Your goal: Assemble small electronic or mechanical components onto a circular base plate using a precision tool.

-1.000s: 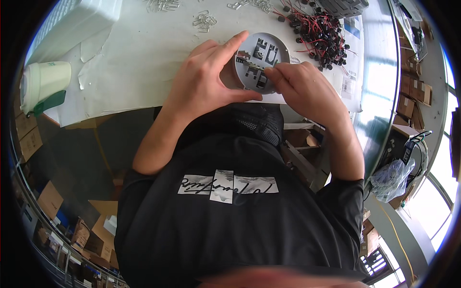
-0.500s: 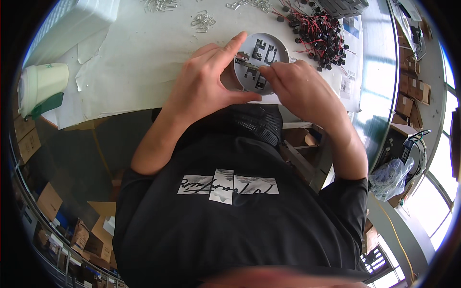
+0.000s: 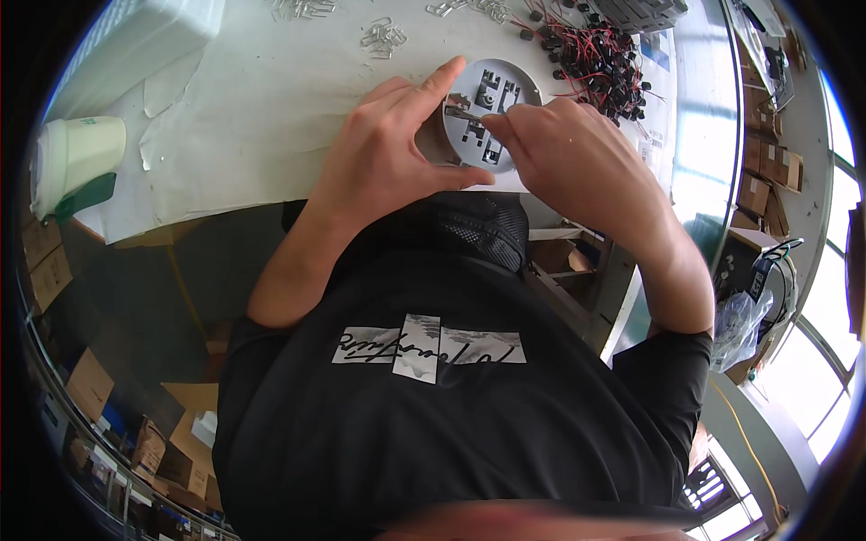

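A round grey plastic housing (image 3: pixel 523 76) with several black slots and fittings on its face rests near the table's front edge. My left hand (image 3: pixel 388 140) curves around its left side, index finger at the far rim and thumb at the near rim. From the right, my right hand (image 3: pixel 568 153) reaches over the housing with thumb and fingers closed. A slim metal tool (image 3: pixel 464 114), tweezers-like, sticks out of that pinch, its tip at the housing's left inner side. My right fingers hide the tool's other end and part of the housing's right side.
Black round components with red wires (image 3: pixel 600 68) lie heaped at the far right, beside a grey basket (image 3: pixel 640 13). Small clear U-shaped pieces (image 3: pixel 383 38) lie in piles at the back. On the left stand a white container (image 3: pixel 135 54) and a pale green tub (image 3: pixel 86 158).
The tool tip has shifted slightly toward the far left of the housing, and my right elbow has swung outward. My left hand stays around the housing, which is tilted a little differently.
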The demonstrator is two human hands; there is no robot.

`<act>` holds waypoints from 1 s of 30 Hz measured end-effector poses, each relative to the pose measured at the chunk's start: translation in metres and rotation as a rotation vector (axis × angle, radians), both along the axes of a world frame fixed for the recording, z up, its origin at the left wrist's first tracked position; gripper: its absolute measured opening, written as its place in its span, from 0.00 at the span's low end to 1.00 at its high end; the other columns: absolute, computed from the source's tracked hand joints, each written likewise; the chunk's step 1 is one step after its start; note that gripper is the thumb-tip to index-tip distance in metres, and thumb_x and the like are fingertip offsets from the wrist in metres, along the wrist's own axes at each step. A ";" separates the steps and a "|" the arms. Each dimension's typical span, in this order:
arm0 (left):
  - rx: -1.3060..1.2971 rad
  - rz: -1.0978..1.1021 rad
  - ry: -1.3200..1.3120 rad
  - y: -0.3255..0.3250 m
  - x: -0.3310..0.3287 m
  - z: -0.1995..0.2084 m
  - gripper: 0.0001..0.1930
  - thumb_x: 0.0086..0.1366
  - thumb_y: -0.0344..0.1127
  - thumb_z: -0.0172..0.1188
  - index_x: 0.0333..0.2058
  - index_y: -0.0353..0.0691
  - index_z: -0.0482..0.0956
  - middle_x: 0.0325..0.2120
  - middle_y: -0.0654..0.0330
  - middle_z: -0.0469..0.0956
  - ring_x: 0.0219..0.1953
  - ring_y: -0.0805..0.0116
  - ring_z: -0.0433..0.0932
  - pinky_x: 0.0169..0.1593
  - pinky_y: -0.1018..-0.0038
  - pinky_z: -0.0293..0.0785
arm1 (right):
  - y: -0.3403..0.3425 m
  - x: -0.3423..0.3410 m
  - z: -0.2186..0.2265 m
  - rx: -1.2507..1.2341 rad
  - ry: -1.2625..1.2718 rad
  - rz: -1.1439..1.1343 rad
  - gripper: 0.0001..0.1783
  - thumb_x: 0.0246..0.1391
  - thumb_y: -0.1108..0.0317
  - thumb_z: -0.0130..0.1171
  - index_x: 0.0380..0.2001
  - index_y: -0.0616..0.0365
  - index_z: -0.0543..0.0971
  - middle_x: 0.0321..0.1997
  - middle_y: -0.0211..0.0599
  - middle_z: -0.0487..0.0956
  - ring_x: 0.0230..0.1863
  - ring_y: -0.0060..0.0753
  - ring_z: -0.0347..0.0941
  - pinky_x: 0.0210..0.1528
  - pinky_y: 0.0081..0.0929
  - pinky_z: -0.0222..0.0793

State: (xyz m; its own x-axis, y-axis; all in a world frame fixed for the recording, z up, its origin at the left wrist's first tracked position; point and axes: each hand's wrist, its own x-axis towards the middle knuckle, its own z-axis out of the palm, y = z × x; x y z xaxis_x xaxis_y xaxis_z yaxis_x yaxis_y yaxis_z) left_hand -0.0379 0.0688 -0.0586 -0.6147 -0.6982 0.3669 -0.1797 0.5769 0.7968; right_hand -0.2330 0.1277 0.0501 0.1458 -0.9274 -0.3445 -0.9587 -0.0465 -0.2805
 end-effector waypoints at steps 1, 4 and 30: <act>0.006 -0.002 -0.005 0.000 0.000 0.000 0.54 0.40 0.45 0.88 0.67 0.35 0.74 0.34 0.57 0.84 0.38 0.63 0.80 0.46 0.66 0.81 | 0.001 -0.001 -0.001 0.000 0.000 -0.001 0.19 0.72 0.60 0.57 0.31 0.62 0.85 0.25 0.53 0.81 0.29 0.60 0.80 0.35 0.52 0.75; 0.020 -0.009 -0.018 0.002 0.000 -0.002 0.54 0.40 0.46 0.88 0.67 0.35 0.74 0.34 0.57 0.84 0.38 0.63 0.80 0.46 0.66 0.81 | 0.009 -0.004 -0.005 -0.041 0.030 0.013 0.18 0.72 0.61 0.56 0.32 0.63 0.84 0.25 0.54 0.80 0.28 0.60 0.79 0.33 0.53 0.73; -0.069 0.056 -0.036 -0.008 0.009 0.013 0.09 0.67 0.21 0.66 0.45 0.37 0.87 0.32 0.61 0.77 0.27 0.72 0.71 0.33 0.78 0.69 | 0.076 -0.127 -0.031 -1.217 -0.310 -0.835 0.26 0.61 0.72 0.73 0.61 0.60 0.79 0.29 0.24 0.80 0.25 0.11 0.65 0.23 0.15 0.59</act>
State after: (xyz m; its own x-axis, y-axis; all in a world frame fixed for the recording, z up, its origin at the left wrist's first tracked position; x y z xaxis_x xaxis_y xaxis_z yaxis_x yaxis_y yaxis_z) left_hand -0.0293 0.0611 -0.0451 -0.5892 -0.7054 0.3941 -0.2405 0.6187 0.7479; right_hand -0.3599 0.2037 0.0186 -0.6324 -0.4670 0.6180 -0.7378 0.1203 -0.6642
